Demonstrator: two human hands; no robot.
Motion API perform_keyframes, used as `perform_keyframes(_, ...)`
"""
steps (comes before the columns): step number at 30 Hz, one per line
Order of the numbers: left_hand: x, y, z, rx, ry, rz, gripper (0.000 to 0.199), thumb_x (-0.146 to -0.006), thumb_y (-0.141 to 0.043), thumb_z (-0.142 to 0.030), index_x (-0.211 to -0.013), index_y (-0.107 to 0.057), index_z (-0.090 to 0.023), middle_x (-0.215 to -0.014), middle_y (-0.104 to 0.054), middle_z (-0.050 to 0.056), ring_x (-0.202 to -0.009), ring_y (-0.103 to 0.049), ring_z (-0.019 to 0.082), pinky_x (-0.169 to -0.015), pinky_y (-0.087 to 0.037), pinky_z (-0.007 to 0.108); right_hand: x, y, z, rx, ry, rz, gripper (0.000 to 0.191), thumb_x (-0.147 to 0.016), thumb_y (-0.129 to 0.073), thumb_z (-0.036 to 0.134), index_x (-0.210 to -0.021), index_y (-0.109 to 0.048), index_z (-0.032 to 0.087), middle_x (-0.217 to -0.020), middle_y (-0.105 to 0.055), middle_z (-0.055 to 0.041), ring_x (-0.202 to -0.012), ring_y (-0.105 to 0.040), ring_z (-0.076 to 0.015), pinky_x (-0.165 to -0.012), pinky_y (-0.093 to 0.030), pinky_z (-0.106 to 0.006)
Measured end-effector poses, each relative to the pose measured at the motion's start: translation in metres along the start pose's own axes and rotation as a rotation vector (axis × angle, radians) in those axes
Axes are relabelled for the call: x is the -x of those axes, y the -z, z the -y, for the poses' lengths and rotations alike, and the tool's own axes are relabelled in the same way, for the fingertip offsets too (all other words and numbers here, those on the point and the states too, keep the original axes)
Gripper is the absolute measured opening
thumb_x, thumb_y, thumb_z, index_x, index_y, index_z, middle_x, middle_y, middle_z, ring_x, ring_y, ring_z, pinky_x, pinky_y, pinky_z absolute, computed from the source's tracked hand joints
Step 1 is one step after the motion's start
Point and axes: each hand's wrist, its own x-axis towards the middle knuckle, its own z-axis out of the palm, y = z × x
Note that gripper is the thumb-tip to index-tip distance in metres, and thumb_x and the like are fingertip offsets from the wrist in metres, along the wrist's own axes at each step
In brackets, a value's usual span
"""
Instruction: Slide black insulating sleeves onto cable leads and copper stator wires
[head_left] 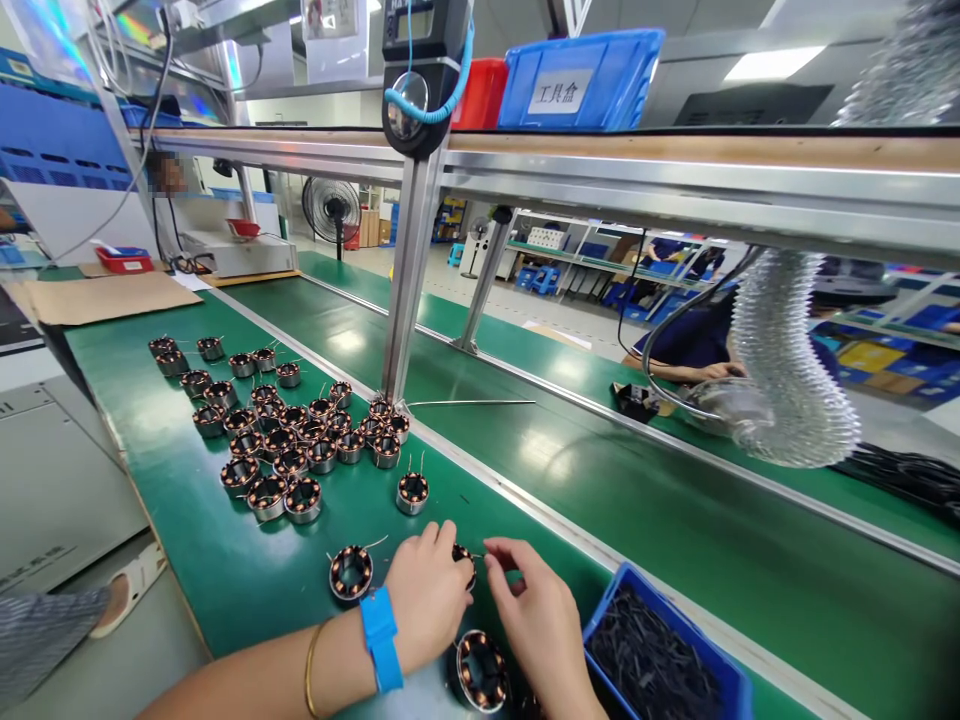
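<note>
Left hand (426,600) grips a motor stator (466,568) over the green table (247,575), probably to keep it steady, with its thin wire (479,556) toward the right hand (546,625). Whether those fingers pinch the wire, I cannot tell. Nearby, a blue bin (739,694) keeps loose black strips (652,650) together.

Ring (464,568) behind left fingers (448,534) — partly hidden.

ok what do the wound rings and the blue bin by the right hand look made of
Wound rings: probably steel, going by silvery outer walls, with shiny copper-coloured windings inside. Blue bin: likely smooth moulded plastic, from its even colour and soft sheen.
</note>
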Motion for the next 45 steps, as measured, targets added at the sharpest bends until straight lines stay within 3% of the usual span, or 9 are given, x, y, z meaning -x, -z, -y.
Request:
perform_keyframes(16, 0.000, 0.005, -0.003, -0.007, -0.002, 0.040, 0.020, -0.094, -0.060, -0.030, -0.105, -0.070, -0.017, -0.120, -0.059, 0.015, -0.113, -0.057, 0.034, -0.084, -0.057, 0.049, -0.002, -0.001, 0.000, -0.012, -0.009, 0.008, 0.031, -0.084, -0.049, 0.048, -0.092, -0.072, 0.027, -0.088, -0.078, -0.0014, -0.066, -0.068, -0.0212, -0.064, -0.054, -0.033)
perform_keyframes(20, 0.000, 0.002, -0.002, -0.016, -0.014, 0.033, 0.020, -0.093, -0.060, -0.029, -0.106, -0.069, -0.016, -0.120, -0.059, 0.015, -0.112, -0.058, 0.034, -0.084, -0.057, 0.048, -0.004, -0.005, -0.002, -0.045, 0.000, 0.049, 0.032, -0.085, -0.048, 0.047, -0.090, -0.073, 0.027, -0.091, -0.079, -0.0021, -0.071, -0.071, -0.0222, -0.066, -0.055, -0.034)
perform_keyframes(24, 0.001, 0.000, -0.002, -0.011, -0.002, 0.018, 0.021, -0.094, -0.060, -0.030, -0.106, -0.069, -0.017, -0.119, -0.059, 0.014, -0.111, -0.058, 0.034, -0.083, -0.057, 0.049, -0.002, -0.002, -0.005, -0.047, 0.019, 0.042, 0.035, -0.085, -0.052, 0.046, -0.101, -0.073, 0.024, -0.099, -0.079, -0.0054, -0.082, -0.074, -0.0241, -0.074, -0.057, -0.034)
perform_keyframes(34, 0.000, -0.001, -0.002, -0.007, -0.004, 0.008, 0.018, -0.094, -0.057, -0.024, -0.104, -0.069, -0.016, -0.117, -0.059, 0.015, -0.110, -0.058, 0.034, -0.081, -0.058, 0.048, 0.010, 0.001, 0.002, 0.061, 0.196, 0.105, 0.034, -0.090, -0.042, 0.027, -0.096, -0.075, 0.021, -0.098, -0.078, -0.0081, -0.087, -0.074, -0.0247, -0.079, -0.057, -0.035)
perform_keyframes(41, 0.000, -0.002, -0.001, -0.004, -0.007, -0.004, 0.018, -0.093, -0.057, -0.021, -0.104, -0.070, -0.017, -0.117, -0.058, 0.014, -0.108, -0.058, 0.033, -0.083, -0.058, 0.047, 0.007, 0.002, 0.004, -0.071, 0.148, 0.136, 0.034, -0.090, -0.048, 0.029, -0.108, -0.075, 0.020, -0.101, -0.079, -0.0082, -0.088, -0.076, -0.0249, -0.081, -0.060, -0.035)
perform_keyframes(45, 0.000, -0.003, -0.001, -0.010, -0.006, -0.001, 0.019, -0.092, -0.060, -0.024, -0.106, -0.070, -0.017, -0.119, -0.057, 0.014, -0.110, -0.057, 0.034, -0.084, -0.057, 0.048, 0.005, 0.002, 0.004, -0.068, 0.159, 0.127, 0.035, -0.094, -0.044, 0.028, -0.100, -0.077, 0.020, -0.101, -0.079, -0.0091, -0.091, -0.076, -0.0264, -0.083, -0.059, -0.038)
